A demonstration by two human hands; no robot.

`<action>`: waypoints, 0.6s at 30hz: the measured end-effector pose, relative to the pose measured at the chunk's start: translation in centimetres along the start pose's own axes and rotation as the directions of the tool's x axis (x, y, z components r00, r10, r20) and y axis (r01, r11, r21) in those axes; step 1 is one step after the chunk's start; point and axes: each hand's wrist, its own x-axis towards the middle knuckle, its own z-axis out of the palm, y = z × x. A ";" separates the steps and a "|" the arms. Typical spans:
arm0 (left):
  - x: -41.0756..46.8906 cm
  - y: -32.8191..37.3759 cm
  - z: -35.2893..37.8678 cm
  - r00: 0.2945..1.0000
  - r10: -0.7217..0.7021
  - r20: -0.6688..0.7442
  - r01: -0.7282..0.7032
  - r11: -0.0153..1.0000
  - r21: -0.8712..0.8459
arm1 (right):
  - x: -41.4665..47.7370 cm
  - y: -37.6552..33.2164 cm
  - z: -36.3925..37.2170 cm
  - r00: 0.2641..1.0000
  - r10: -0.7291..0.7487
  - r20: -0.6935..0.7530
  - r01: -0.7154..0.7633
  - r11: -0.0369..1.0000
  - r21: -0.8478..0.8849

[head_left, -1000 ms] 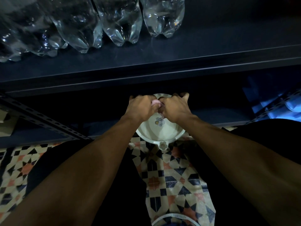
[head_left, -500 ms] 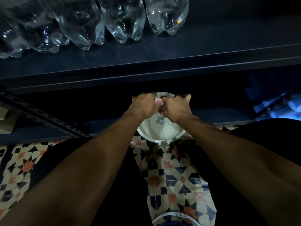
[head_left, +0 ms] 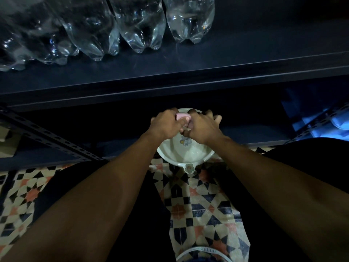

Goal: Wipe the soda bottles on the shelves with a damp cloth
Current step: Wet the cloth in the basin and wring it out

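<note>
Your left hand (head_left: 166, 124) is curled tightly around a small pink cloth (head_left: 182, 116), holding it above a pale flowered bowl (head_left: 188, 160) low down where the patterned tile floor (head_left: 198, 208) meets the shelving. Your right hand (head_left: 204, 128) presses against the left at the cloth, its fingers blurred, so its grip cannot be made out. Clear soda bottles (head_left: 140, 25) stand in a row on the dark shelf (head_left: 255, 52) above, well apart from the cloth

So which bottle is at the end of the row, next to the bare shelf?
The clear bottle farthest right on the dark shelf. Only it has bare shelf on its right; every other bottle has another bottle there.
</note>
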 end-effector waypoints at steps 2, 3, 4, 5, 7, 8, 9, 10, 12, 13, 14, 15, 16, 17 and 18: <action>0.2 -0.2 0.1 1.000 -0.002 0.023 0.005 0.994 -0.110 | 0.2 0.2 0.1 0.998 0.027 -0.048 -0.027 1.000 0.007; 0.2 -0.2 0.1 0.999 -0.002 0.032 0.007 0.989 -0.147 | 0.4 0.3 0.2 0.997 0.038 -0.061 -0.037 0.999 0.016; 0.2 -0.2 0.0 0.999 -0.002 0.039 0.009 0.984 -0.177 | 0.5 0.3 0.3 0.998 0.043 -0.055 -0.042 0.999 0.025; 0.3 -0.2 0.0 0.999 -0.002 0.043 0.011 0.979 -0.203 | 0.7 0.2 0.4 0.998 0.043 -0.035 -0.042 0.998 0.036; 0.3 -0.3 -0.3 0.999 -0.001 0.042 0.012 0.969 -0.247 | 1.0 0.0 0.8 0.999 0.045 0.014 -0.046 0.997 0.070; 0.3 -0.4 -0.4 0.999 -0.003 0.038 0.013 0.965 -0.264 | 1.1 -0.2 0.8 0.998 0.048 0.037 -0.051 0.994 0.097; 0.2 -0.5 -0.6 0.999 -0.006 0.033 0.015 0.961 -0.275 | 1.2 -0.4 0.9 0.997 0.056 0.050 -0.061 0.991 0.122; 0.2 -0.6 -0.7 1.000 -0.009 0.030 0.017 0.959 -0.283 | 1.3 -0.5 0.9 0.996 0.067 0.052 -0.074 0.988 0.134; 0.2 -0.8 -0.8 0.999 -0.017 0.034 0.026 0.959 -0.283 | 1.5 -0.7 0.8 0.994 0.097 0.044 -0.101 0.988 0.114; 0.2 -0.8 -0.8 0.999 -0.019 0.037 0.029 0.960 -0.280 | 1.6 -0.8 0.7 0.993 0.113 0.040 -0.117 0.989 0.087; 0.1 -0.8 -0.8 0.999 -0.019 0.040 0.030 0.960 -0.279 | 1.6 -1.0 0.7 0.991 0.128 0.039 -0.130 0.990 0.061; 0.1 -0.7 -0.8 0.999 -0.019 0.043 0.031 0.959 -0.281 | 1.6 -1.1 0.6 0.990 0.138 0.034 -0.139 0.989 0.045; 0.1 -0.7 -0.7 0.999 -0.023 0.046 0.036 0.957 -0.289 | 1.6 -1.2 0.7 0.989 0.145 0.025 -0.146 0.988 0.044; 0.1 -0.7 -0.7 0.998 -0.029 0.050 0.043 0.953 -0.299 | 1.6 -1.3 0.8 0.988 0.153 0.021 -0.154 0.987 0.051; 0.0 -0.6 -0.8 0.998 -0.036 0.055 0.051 0.951 -0.305 | 1.5 -1.4 0.8 0.987 0.157 0.019 -0.158 0.986 0.062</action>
